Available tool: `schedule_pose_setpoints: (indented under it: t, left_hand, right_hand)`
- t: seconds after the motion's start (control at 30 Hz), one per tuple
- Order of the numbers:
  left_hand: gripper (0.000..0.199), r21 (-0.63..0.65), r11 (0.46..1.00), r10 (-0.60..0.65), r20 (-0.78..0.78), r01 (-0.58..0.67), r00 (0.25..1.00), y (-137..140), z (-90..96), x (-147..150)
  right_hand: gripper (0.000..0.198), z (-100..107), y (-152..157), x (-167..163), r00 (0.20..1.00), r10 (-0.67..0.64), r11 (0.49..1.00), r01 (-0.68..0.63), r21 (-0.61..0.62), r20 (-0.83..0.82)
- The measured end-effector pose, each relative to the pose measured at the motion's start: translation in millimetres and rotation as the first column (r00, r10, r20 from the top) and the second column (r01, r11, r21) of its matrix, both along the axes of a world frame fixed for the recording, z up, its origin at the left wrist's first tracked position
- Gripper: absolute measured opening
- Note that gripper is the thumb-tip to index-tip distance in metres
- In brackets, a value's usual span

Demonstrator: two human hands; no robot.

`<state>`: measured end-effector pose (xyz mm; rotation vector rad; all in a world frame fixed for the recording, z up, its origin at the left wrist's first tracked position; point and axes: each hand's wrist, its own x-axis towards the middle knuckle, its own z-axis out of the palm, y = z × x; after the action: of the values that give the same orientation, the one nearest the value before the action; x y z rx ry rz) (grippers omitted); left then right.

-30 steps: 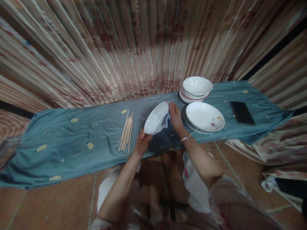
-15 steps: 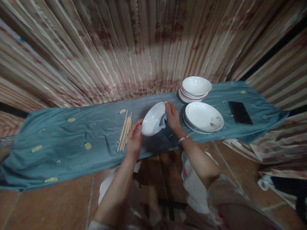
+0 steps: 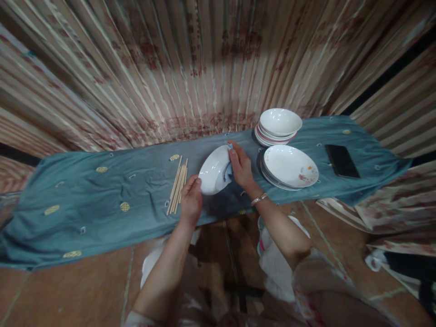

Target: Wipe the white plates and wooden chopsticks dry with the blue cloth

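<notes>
A shallow white bowl (image 3: pixel 211 169) is held tilted above the cloth-covered table. At its left rim, my left hand (image 3: pixel 191 197) grips it with the thumb on the edge. My right hand (image 3: pixel 241 165) is at the opposite rim, closed on a small blue-grey cloth (image 3: pixel 227 172) pressed against the bowl's inner right side. Part of that cloth also shows by the fingertips at the upper rim; the rest is hidden by the hand. Several wooden chopsticks (image 3: pixel 177 186) lie just left of the bowl, beside my left hand.
To the right stand a stack of white bowls (image 3: pixel 280 121) and, nearer, a stack of flower-patterned plates (image 3: pixel 289 164). A black phone-like slab (image 3: pixel 341 161) lies farther right. The blue-green tablecloth (image 3: pixel 91 195) covers a long narrow table, with a pleated curtain (image 3: pixel 211 68) behind it.
The bowl has shifted slightly left. My right hand and the cloth have moved a little left along it, and more of the cloth shows inside the bowl.
</notes>
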<state>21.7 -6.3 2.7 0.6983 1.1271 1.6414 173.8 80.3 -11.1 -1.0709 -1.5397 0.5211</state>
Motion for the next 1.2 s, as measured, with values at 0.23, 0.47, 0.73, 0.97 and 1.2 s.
schedule_pose_setpoints:
  t: [0.23, 0.47, 0.73, 0.97, 1.2]
  left_hand:
    - [0.035, -0.006, 1.0, 0.002, 0.035, -0.002, 0.999, 4, 2.3, -1]
    - [0.025, 0.05, 0.999, -0.005, 0.107, 0.0, 0.994, 6, 0.9, -2]
    - [0.021, 0.065, 0.996, -0.066, 0.137, 0.057, 0.988, 5, -1.3, -5]
    - [0.027, 0.063, 0.997, -0.045, 0.059, 0.041, 0.997, 9, -0.7, 0]
    - [0.032, 0.044, 0.999, -0.006, 0.055, 0.004, 0.998, 9, -6.3, -3]
  right_hand:
    - [0.052, 7, -9, -7, 0.989, 0.031, 0.992, -0.048, 0.118, 0.144]
    - [0.053, 19, -38, -28, 0.899, 0.077, 0.95, -0.198, 0.242, 0.431]
    - [0.047, 26, -54, -38, 0.792, 0.085, 0.946, -0.254, 0.2, 0.604]
    - [0.047, 26, -38, -24, 0.885, 0.08, 0.975, -0.165, 0.149, 0.459]
    - [0.052, 9, -16, -11, 0.981, 0.018, 0.995, -0.037, 0.097, 0.192]
